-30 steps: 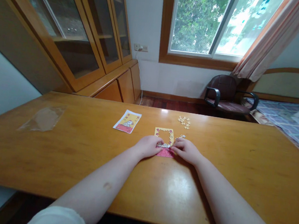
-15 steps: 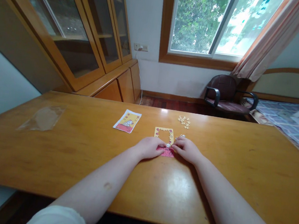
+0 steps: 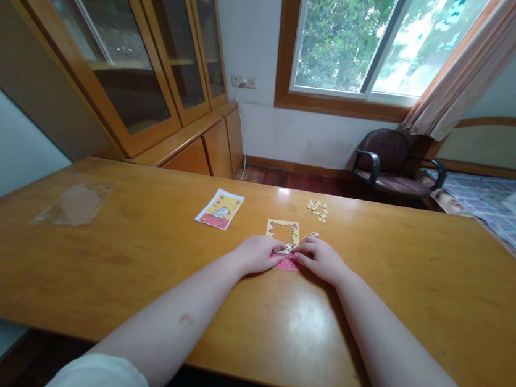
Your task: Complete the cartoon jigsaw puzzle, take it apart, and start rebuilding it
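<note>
A partly filled jigsaw puzzle (image 3: 286, 264) lies flat on the table, with a yellow upper border, a pink lower part and a gap in its middle. At its left edge my left hand (image 3: 258, 254) rests with bent fingers and thumb closed on the puzzle. My right hand (image 3: 322, 260) reaches in from the right, its fingertips pinched at a small whitish puzzle piece (image 3: 290, 247) by the lower side of the gap. Some loose pieces (image 3: 315, 234) lie just beyond the right hand's knuckles, partly covered by it.
A reference picture card (image 3: 220, 209) lies left of the puzzle. Farther back, several loose pale pieces (image 3: 317, 209) form a small pile. A clear plastic bag (image 3: 75, 204) is on the table's left. An armchair (image 3: 385, 161) stands behind the table.
The whitish piece and my right fingertips have shifted slightly left and up over the puzzle. More white shows just above the pink part. My left hand stays nearly in place.
</note>
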The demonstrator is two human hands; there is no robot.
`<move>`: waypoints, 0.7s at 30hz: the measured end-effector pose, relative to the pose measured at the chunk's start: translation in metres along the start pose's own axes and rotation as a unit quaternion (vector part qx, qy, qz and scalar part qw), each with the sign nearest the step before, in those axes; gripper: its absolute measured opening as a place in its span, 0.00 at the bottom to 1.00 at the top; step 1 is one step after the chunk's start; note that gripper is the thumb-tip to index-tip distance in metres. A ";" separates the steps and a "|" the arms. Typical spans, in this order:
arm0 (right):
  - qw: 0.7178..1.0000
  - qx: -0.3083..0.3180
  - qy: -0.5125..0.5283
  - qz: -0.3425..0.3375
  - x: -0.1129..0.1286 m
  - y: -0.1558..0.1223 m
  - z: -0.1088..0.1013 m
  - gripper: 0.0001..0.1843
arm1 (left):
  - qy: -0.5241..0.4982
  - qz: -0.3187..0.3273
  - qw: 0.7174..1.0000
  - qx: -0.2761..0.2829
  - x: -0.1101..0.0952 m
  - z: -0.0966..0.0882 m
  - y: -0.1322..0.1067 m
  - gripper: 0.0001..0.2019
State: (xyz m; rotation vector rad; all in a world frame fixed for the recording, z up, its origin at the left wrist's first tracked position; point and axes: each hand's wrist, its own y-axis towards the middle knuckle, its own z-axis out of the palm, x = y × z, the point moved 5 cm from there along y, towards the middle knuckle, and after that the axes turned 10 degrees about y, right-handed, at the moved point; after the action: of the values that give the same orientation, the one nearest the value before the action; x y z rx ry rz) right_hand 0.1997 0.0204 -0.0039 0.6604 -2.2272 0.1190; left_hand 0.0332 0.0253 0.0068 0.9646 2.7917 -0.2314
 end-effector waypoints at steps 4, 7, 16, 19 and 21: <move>1.000 -0.001 -0.003 0.001 0.002 0.000 -0.001 0.13 | 0.005 -0.003 1.000 0.004 0.000 0.001 0.000 0.18; 1.000 -0.004 -0.004 0.001 0.003 0.000 -0.001 0.13 | 0.002 -0.004 1.000 0.001 0.000 0.000 0.000 0.18; 1.000 -0.017 -0.010 0.007 0.000 0.000 0.000 0.12 | -0.014 0.030 0.999 -0.002 -0.004 -0.002 -0.001 0.17; 1.000 -0.021 -0.009 0.008 -0.001 0.000 0.000 0.11 | -0.013 0.019 1.000 0.001 -0.003 -0.002 -0.001 0.17; 1.000 -0.025 -0.012 0.011 -0.002 0.000 0.000 0.11 | -0.013 0.009 1.000 0.001 -0.002 -0.002 -0.001 0.17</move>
State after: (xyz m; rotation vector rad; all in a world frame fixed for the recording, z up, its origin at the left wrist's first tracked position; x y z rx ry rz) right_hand 0.2007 0.0209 -0.0054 0.6143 -2.2532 0.0674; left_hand 0.0341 0.0239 0.0091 0.9800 2.7590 -0.2428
